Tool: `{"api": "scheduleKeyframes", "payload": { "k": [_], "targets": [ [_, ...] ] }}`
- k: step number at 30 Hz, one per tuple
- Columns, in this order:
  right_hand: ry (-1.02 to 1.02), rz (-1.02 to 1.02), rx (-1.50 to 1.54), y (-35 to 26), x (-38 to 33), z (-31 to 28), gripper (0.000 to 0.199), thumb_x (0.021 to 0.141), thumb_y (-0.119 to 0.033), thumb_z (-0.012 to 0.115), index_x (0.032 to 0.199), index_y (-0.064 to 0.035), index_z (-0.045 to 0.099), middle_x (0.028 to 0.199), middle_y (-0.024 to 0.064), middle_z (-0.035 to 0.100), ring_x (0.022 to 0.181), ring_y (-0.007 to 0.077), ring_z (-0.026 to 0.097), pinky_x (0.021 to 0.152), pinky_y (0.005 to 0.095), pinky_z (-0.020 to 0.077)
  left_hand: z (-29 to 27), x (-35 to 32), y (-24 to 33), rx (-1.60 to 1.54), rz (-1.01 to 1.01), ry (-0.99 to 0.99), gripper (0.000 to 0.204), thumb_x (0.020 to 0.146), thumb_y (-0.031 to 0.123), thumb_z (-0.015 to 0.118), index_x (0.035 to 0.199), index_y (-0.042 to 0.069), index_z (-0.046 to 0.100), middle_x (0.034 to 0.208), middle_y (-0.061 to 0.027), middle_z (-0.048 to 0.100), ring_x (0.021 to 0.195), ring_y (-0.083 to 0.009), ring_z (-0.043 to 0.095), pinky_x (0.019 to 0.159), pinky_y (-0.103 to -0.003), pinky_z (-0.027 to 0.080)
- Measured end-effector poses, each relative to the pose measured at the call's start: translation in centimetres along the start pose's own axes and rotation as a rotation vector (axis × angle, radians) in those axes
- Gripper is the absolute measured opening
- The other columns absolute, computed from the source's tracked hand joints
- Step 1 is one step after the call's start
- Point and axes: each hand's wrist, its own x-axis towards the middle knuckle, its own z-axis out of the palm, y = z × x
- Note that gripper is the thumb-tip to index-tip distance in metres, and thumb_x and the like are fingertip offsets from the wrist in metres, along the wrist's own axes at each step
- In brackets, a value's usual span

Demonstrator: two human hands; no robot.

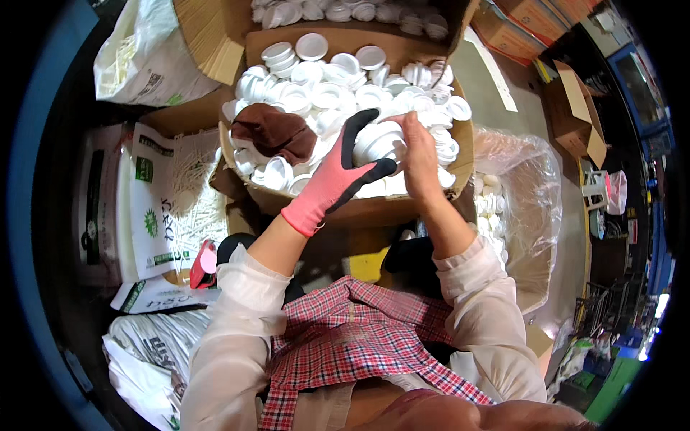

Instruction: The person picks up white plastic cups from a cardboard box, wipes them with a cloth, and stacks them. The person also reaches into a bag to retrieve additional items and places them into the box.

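My left hand [343, 174] wears a pink glove with black fingers and grips a short stack of white plastic lids [379, 141]. My bare right hand [418, 147] presses on the right side of the same stack. Both hands are held over a cardboard box [374, 210] heaped with many loose white lids [327, 92]. A brown cloth [277, 133] lies on the lids at the box's left side.
A second cardboard box of white lids [345, 10] stands behind the first. A clear plastic bag with stacked lids [503, 208] is on the right. White printed sacks with thin white sticks [180, 194] lie on the left. Brown cartons [575, 108] sit at the far right.
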Motion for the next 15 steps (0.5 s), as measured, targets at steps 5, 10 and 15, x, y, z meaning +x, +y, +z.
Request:
{"api": "scheduleKeyframes", "payload": {
  "k": [5,10,15],
  "targets": [
    [0.191,-0.066,-0.022,1.3,0.7,0.4,0.065,0.1,-0.055,0.033,0.085,0.0002,0.063,0.062,-0.0017,0.046,0.055,0.0076,0.041,0.055,0.0227,0.0364,1.0,-1.1,-2.1,0.237,-0.191,0.025,0.053,0.084,0.014,0.065,0.131,-0.002,0.044,0.114,-0.0231,0.06,0.11,-0.037,0.057,0.093,-0.039,0.044],
    [0.138,-0.064,0.039,2.1,1.1,-0.7,0.057,0.103,-0.047,0.036,0.08,0.0011,0.056,0.07,0.0029,0.05,0.069,0.0124,0.042,0.065,0.0294,0.0382,2.2,-1.3,-1.4,0.335,-0.185,0.107,0.052,0.085,0.015,0.064,0.13,-0.004,0.047,0.116,-0.0251,0.06,0.111,-0.0386,0.057,0.094,-0.039,0.044],
    [-0.32,-0.388,-0.288,0.3,-0.6,-4.6,0.064,0.074,-0.018,0.078,0.13,-0.007,0.048,0.124,0.0079,0.049,0.122,0.0224,0.045,0.105,0.0333,0.0336,0.8,0.9,-2.5,-0.274,-0.404,-0.065,0.044,0.097,0.031,0.054,0.126,-0.001,0.051,0.106,-0.0121,0.062,0.087,-0.0199,0.062,0.077,-0.03,0.05]
  ]
}}
